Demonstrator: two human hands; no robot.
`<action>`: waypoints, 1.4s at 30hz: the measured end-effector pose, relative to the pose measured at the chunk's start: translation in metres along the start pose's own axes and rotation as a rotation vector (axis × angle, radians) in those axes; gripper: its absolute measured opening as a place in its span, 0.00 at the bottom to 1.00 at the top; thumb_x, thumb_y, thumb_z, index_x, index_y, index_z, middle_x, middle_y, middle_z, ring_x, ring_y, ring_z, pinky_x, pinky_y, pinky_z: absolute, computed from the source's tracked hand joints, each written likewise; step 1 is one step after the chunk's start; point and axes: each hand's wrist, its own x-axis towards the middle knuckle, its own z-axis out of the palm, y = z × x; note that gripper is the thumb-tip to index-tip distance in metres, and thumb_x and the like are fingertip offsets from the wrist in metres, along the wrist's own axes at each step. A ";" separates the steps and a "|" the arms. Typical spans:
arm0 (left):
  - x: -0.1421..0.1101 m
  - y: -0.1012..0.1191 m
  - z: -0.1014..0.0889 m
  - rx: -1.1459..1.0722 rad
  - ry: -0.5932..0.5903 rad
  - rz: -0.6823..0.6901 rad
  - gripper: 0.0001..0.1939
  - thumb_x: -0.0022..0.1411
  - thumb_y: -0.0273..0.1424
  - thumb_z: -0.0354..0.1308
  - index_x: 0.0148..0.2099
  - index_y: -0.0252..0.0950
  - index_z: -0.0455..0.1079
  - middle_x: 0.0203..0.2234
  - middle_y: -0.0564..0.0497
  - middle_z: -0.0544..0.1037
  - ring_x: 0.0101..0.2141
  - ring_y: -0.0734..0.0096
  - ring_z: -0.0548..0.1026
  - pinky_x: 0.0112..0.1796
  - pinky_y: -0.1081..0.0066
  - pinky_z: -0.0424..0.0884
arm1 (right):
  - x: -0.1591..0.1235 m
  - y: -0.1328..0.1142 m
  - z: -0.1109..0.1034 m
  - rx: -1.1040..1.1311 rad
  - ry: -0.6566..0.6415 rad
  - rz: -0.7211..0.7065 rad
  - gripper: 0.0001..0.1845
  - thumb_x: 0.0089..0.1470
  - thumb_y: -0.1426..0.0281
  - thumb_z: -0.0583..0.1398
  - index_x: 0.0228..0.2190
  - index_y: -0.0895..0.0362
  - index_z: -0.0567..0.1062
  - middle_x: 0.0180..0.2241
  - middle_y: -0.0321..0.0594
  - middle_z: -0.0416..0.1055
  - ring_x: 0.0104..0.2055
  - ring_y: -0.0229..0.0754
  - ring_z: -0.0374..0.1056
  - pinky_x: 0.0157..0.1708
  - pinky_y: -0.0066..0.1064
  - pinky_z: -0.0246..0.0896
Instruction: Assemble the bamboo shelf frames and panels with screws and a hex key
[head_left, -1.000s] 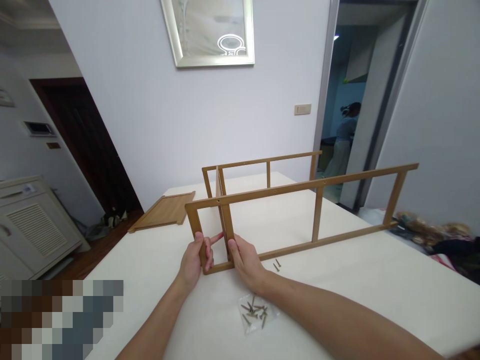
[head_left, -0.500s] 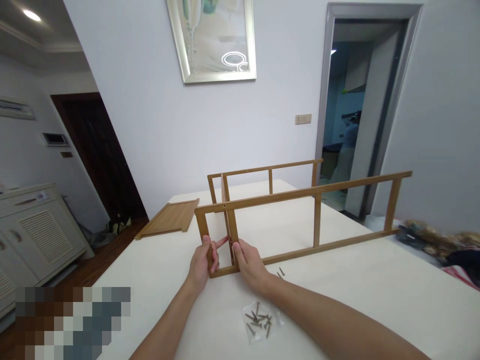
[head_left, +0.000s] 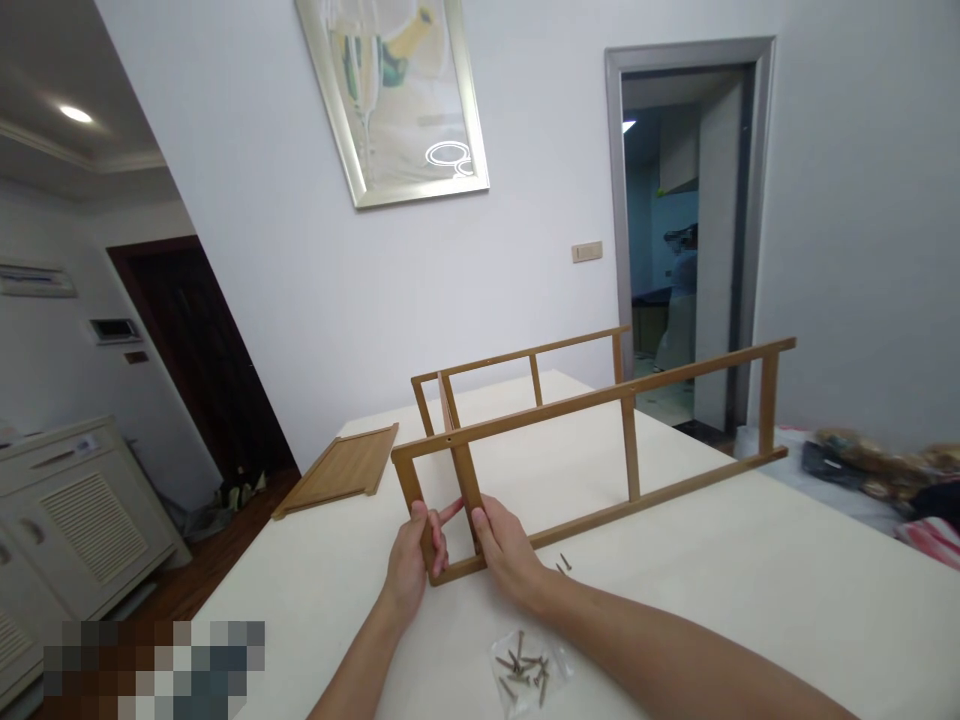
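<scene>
A ladder-like wooden side frame (head_left: 555, 408) stands on its long edge across the white table (head_left: 675, 600). My left hand (head_left: 411, 562) grips its short left end bar, thumb in front, with the index finger stretched toward the neighbouring crossbar. My right hand (head_left: 511, 552) is closed around that crossbar near its lower end. Behind, a matching wooden frame (head_left: 535, 380) stands parallel. A thin wooden panel (head_left: 448, 405), seen edge-on, runs between the two frames near their left ends. Its lower part is mostly hidden by the crossbar and my hands.
A clear plastic bag with several screws (head_left: 525, 672) lies in front of my right forearm. Two loose screws (head_left: 564, 563) rest beside my right wrist. A flat wooden panel (head_left: 337, 470) lies at the table's left. Another person (head_left: 681, 290) stands beyond the doorway.
The camera view has tilted up and shifted slightly, so the frames and hands appear lower. Both hands keep their hold on the near frame, which seems unmoved on the table.
</scene>
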 end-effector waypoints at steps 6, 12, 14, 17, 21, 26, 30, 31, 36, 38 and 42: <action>0.000 0.001 -0.001 0.028 0.007 -0.011 0.35 0.56 0.64 0.44 0.18 0.39 0.60 0.12 0.47 0.74 0.11 0.72 0.65 0.20 0.70 0.63 | 0.001 -0.003 -0.004 -0.024 -0.046 -0.025 0.25 0.67 0.55 0.42 0.41 0.55 0.74 0.30 0.40 0.72 0.35 0.44 0.67 0.37 0.34 0.63; 0.000 -0.001 -0.002 0.026 -0.007 0.026 0.34 0.55 0.65 0.44 0.18 0.40 0.61 0.06 0.50 0.67 0.18 0.63 0.73 0.20 0.71 0.62 | 0.002 -0.007 -0.008 -0.029 -0.083 -0.019 0.25 0.67 0.56 0.42 0.40 0.55 0.74 0.29 0.39 0.71 0.33 0.43 0.66 0.34 0.33 0.62; 0.000 -0.001 -0.002 0.031 0.004 0.039 0.34 0.54 0.66 0.44 0.18 0.40 0.61 0.06 0.50 0.66 0.20 0.61 0.75 0.20 0.71 0.62 | 0.003 -0.007 -0.010 -0.038 -0.105 -0.016 0.25 0.67 0.56 0.42 0.40 0.55 0.73 0.28 0.39 0.71 0.32 0.43 0.66 0.33 0.32 0.61; 0.000 -0.001 -0.001 0.030 0.004 0.039 0.34 0.55 0.65 0.44 0.18 0.40 0.61 0.05 0.51 0.64 0.19 0.62 0.74 0.21 0.70 0.62 | 0.004 -0.007 -0.010 -0.058 -0.107 -0.016 0.25 0.67 0.55 0.42 0.39 0.55 0.73 0.27 0.38 0.70 0.31 0.42 0.65 0.32 0.32 0.61; 0.000 0.000 0.000 0.019 -0.002 0.040 0.34 0.57 0.64 0.43 0.18 0.40 0.60 0.07 0.51 0.68 0.12 0.70 0.65 0.20 0.71 0.61 | 0.004 -0.006 -0.011 -0.059 -0.097 -0.026 0.24 0.66 0.56 0.43 0.37 0.55 0.73 0.28 0.38 0.70 0.31 0.42 0.65 0.32 0.31 0.61; 0.001 -0.001 0.001 0.029 0.043 0.065 0.33 0.59 0.61 0.43 0.17 0.40 0.60 0.07 0.51 0.69 0.11 0.72 0.63 0.19 0.71 0.60 | 0.006 -0.005 -0.012 -0.092 -0.127 -0.026 0.23 0.66 0.56 0.44 0.33 0.55 0.72 0.30 0.39 0.71 0.33 0.43 0.65 0.34 0.32 0.60; 0.000 0.000 0.003 0.029 0.071 0.103 0.34 0.59 0.61 0.44 0.17 0.40 0.61 0.09 0.49 0.71 0.14 0.71 0.66 0.19 0.72 0.62 | 0.008 -0.004 -0.014 -0.107 -0.149 -0.020 0.23 0.66 0.57 0.44 0.37 0.55 0.72 0.31 0.39 0.72 0.34 0.43 0.66 0.36 0.33 0.61; -0.001 0.001 0.003 0.028 0.076 0.108 0.33 0.59 0.61 0.45 0.17 0.39 0.61 0.09 0.49 0.71 0.14 0.71 0.66 0.19 0.72 0.62 | 0.008 -0.004 -0.014 -0.110 -0.156 -0.019 0.23 0.66 0.57 0.44 0.38 0.55 0.73 0.31 0.39 0.73 0.34 0.43 0.66 0.36 0.33 0.61; -0.001 0.002 0.006 0.040 0.107 0.117 0.34 0.58 0.61 0.46 0.16 0.39 0.61 0.11 0.49 0.72 0.10 0.76 0.61 0.18 0.72 0.61 | 0.012 -0.009 -0.019 -0.152 -0.184 -0.011 0.23 0.66 0.56 0.45 0.35 0.56 0.73 0.30 0.40 0.73 0.34 0.43 0.67 0.35 0.34 0.61; 0.001 0.002 0.006 0.055 0.111 0.117 0.34 0.59 0.61 0.46 0.16 0.39 0.60 0.11 0.48 0.73 0.10 0.76 0.60 0.17 0.72 0.60 | 0.015 -0.013 -0.024 -0.169 -0.206 -0.011 0.23 0.65 0.56 0.47 0.36 0.56 0.74 0.32 0.41 0.75 0.35 0.44 0.68 0.37 0.35 0.62; 0.004 0.001 0.004 0.062 0.109 0.114 0.34 0.58 0.61 0.47 0.15 0.38 0.61 0.11 0.48 0.72 0.09 0.77 0.60 0.16 0.73 0.58 | 0.020 -0.023 -0.045 -0.240 -0.163 0.011 0.20 0.63 0.57 0.51 0.44 0.57 0.74 0.42 0.46 0.76 0.43 0.47 0.71 0.42 0.38 0.64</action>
